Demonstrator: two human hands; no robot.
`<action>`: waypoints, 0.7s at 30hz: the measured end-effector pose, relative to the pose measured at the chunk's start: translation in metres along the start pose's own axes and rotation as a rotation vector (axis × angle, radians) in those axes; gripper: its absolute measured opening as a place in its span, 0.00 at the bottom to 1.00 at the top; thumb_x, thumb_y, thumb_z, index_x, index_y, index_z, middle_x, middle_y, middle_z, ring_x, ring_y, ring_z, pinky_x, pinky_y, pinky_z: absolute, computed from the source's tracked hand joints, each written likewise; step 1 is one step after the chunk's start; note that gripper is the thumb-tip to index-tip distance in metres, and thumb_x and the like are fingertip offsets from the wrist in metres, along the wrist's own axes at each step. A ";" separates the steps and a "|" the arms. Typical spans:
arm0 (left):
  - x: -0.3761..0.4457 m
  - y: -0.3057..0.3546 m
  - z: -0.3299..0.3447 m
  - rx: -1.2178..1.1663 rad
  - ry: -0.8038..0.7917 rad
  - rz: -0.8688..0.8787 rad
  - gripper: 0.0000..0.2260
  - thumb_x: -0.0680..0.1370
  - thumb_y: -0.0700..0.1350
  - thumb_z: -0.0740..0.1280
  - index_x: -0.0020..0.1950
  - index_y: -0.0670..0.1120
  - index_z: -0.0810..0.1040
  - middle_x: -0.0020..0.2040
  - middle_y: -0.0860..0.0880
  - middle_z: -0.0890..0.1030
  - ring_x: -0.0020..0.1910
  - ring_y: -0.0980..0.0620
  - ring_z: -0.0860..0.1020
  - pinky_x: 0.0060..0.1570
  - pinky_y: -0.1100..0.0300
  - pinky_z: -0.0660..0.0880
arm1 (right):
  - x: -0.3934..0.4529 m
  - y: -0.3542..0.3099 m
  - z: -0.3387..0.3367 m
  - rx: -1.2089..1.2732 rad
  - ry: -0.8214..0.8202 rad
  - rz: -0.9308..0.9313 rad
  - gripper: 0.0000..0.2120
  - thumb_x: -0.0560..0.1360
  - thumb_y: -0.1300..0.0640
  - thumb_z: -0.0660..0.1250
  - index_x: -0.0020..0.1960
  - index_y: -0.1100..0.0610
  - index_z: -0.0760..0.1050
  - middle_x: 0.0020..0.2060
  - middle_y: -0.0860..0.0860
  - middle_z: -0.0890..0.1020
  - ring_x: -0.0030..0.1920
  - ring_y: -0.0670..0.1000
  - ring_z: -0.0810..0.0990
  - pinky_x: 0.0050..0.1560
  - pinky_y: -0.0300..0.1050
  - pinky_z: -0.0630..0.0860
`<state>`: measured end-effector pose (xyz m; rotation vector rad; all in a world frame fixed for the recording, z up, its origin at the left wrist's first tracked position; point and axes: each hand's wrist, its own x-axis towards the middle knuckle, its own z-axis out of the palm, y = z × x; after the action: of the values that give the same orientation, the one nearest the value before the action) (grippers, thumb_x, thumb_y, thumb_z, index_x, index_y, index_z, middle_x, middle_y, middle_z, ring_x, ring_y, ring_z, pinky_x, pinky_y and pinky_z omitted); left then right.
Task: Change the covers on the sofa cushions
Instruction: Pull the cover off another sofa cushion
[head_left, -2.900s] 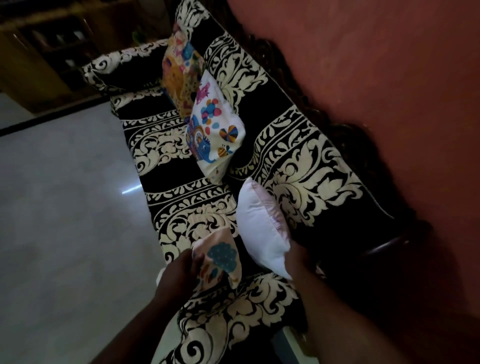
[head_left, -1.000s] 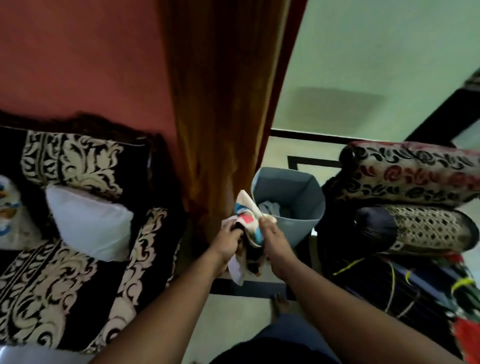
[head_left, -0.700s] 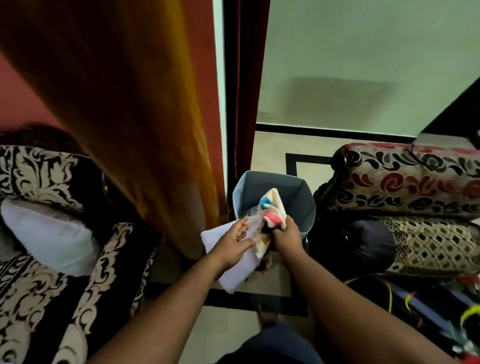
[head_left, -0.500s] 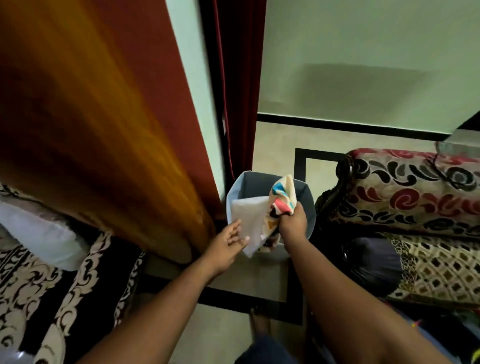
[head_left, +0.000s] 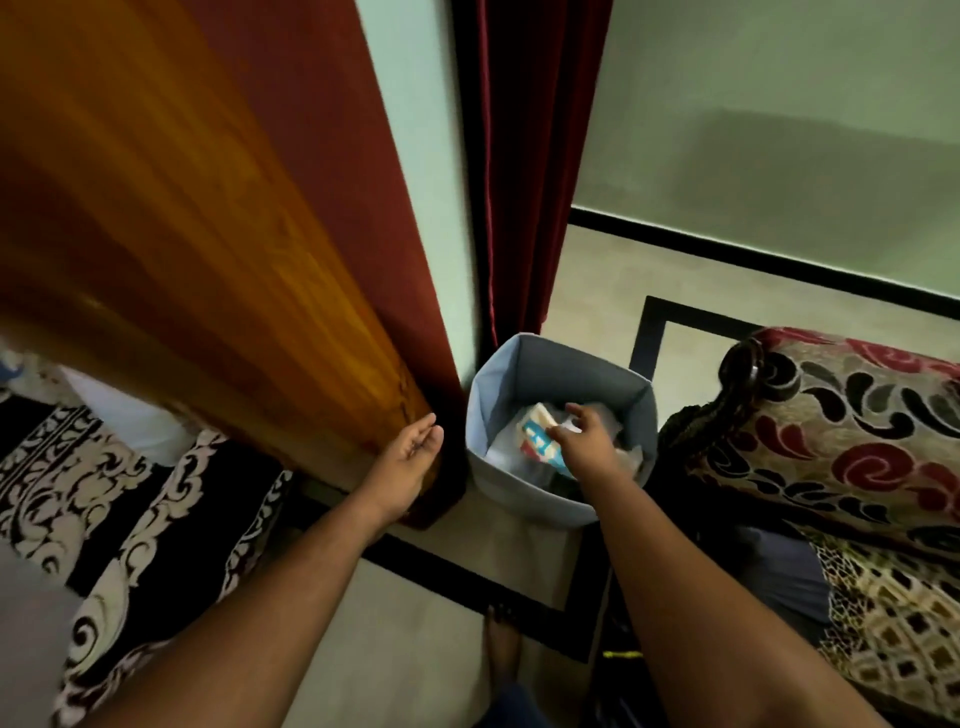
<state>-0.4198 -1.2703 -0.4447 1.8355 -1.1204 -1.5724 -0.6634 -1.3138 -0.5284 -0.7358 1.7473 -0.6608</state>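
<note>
Head view: right hand (head_left: 584, 441) over grey bin (head_left: 524, 499), fingers loosely spread above printed cushion cover (head_left: 540, 441); left hand (head_left: 410, 457) at 9 o'clock, relaxed, empty. Cover probably soft, light; pinch an edge.

A grey-blue bin (head_left: 524, 379) holds a cream cover (head_left: 540, 441) printed blue and red; the left sofa (head_left: 130, 499) is black with cream scrolls.

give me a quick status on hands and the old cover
Left hand open, empty. Right hand open over grey bin. Old cover lying in bin. Nothing in the way.
</note>
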 end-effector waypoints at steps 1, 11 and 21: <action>-0.006 0.000 -0.008 -0.007 0.016 -0.002 0.26 0.81 0.58 0.60 0.78 0.52 0.65 0.76 0.49 0.69 0.73 0.51 0.70 0.73 0.49 0.67 | -0.009 -0.005 0.009 0.039 -0.040 -0.026 0.24 0.78 0.64 0.69 0.73 0.58 0.69 0.68 0.56 0.74 0.60 0.53 0.76 0.42 0.31 0.76; -0.139 -0.031 -0.160 -0.179 0.316 0.156 0.45 0.65 0.80 0.60 0.77 0.60 0.65 0.76 0.54 0.69 0.73 0.52 0.70 0.73 0.43 0.67 | -0.182 -0.090 0.166 0.273 -0.408 -0.321 0.27 0.79 0.44 0.69 0.75 0.45 0.65 0.69 0.47 0.74 0.65 0.48 0.76 0.67 0.50 0.74; -0.352 -0.133 -0.372 -0.318 0.689 0.354 0.33 0.77 0.64 0.58 0.79 0.49 0.64 0.72 0.53 0.72 0.68 0.56 0.73 0.70 0.55 0.68 | -0.408 -0.126 0.390 0.062 -0.692 -0.619 0.30 0.81 0.42 0.64 0.79 0.48 0.61 0.73 0.49 0.68 0.72 0.49 0.68 0.70 0.52 0.67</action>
<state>-0.0287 -0.9654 -0.2615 1.6458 -0.7576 -0.7622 -0.1745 -1.1189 -0.2885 -1.2984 0.8545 -0.7432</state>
